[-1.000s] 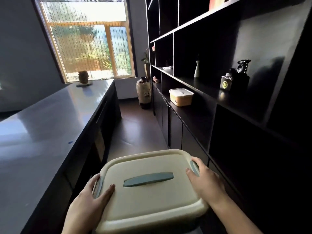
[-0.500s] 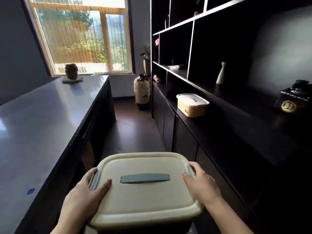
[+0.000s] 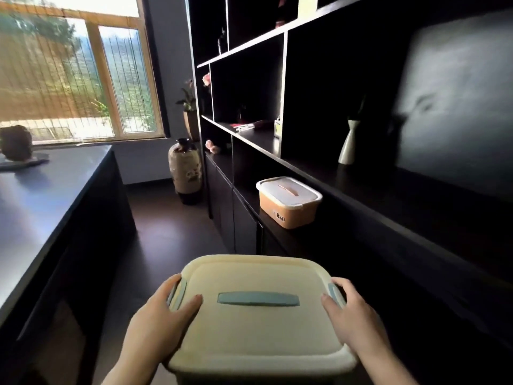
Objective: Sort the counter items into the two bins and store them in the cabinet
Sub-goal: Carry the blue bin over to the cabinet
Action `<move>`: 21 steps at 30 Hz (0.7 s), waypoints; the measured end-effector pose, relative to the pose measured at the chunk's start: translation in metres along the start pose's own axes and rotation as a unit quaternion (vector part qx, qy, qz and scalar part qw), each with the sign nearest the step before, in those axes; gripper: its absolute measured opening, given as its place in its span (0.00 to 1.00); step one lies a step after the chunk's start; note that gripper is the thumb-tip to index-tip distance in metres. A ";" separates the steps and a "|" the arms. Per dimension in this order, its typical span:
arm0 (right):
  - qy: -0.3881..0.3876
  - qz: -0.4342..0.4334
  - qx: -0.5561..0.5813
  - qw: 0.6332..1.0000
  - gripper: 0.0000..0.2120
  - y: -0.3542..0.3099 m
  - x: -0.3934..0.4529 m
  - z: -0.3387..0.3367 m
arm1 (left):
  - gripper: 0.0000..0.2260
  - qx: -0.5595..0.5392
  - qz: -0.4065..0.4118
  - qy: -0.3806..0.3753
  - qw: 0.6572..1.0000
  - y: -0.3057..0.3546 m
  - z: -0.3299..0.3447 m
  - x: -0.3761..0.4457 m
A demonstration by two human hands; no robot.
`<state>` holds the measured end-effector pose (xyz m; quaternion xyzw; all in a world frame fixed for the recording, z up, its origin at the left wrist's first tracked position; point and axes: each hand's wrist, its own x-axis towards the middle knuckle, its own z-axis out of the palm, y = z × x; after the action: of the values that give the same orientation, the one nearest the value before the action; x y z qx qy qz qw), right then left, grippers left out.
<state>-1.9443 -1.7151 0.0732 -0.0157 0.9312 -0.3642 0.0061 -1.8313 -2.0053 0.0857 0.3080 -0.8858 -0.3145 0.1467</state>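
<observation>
Head view: my left hand (image 3: 163, 320) and right hand (image 3: 352, 318) grip the cream bin (image 3: 258, 323) by its sides. An orange bin (image 3: 288, 201) sits on the cabinet shelf (image 3: 361, 207).

Cream bin (image 3: 258, 329) body hidden under lid; forearms cropped.

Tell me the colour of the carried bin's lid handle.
Muted blue-grey handle on a cream lid; head view.

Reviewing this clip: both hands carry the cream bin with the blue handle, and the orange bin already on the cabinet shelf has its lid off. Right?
Not quite. The head view shows the orange bin on the cabinet shelf with its white lid on, not off. The rest holds: the left hand and right hand grip the sides of the cream bin with the blue handle.
</observation>
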 end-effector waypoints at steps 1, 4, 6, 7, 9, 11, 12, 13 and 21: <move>0.004 0.014 0.002 1.000 0.17 0.002 0.017 0.000 | 0.30 0.004 0.009 -0.007 1.000 0.012 0.012 0.018; 0.018 0.060 0.018 0.998 0.16 0.011 0.066 -0.006 | 0.29 0.008 0.047 -0.038 0.998 0.054 0.045 0.077; 0.040 0.082 0.022 0.996 0.16 0.020 0.098 -0.011 | 0.29 0.001 0.072 -0.056 0.996 0.082 0.070 0.114; 0.053 0.093 0.024 0.994 0.16 0.025 0.113 -0.014 | 0.30 -0.005 0.083 -0.064 0.995 0.094 0.084 0.130; 0.068 0.131 0.045 0.988 0.17 0.033 0.142 -0.018 | 0.32 -0.021 0.109 -0.087 0.990 0.114 0.115 0.159; 0.092 0.175 0.118 0.973 0.20 0.041 0.165 -0.014 | 0.37 -0.022 0.140 -0.140 0.980 0.127 0.148 0.180; 0.126 0.182 0.153 0.963 0.21 0.048 0.176 -0.011 | 0.40 -0.021 0.152 -0.179 0.972 0.133 0.164 0.190; 0.158 0.187 0.178 0.953 0.23 0.055 0.186 -0.007 | 0.44 -0.021 0.159 -0.219 0.962 0.139 0.181 0.199; 0.337 0.304 0.282 0.845 0.25 0.089 0.226 0.047 | 0.48 0.021 0.219 -0.371 0.902 0.169 0.283 0.273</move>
<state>-2.1711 -1.6890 -0.0217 0.3945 0.6913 -0.5736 -0.1934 -2.2459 -1.9437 -0.0014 -0.0299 -0.9276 -0.3474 -0.1339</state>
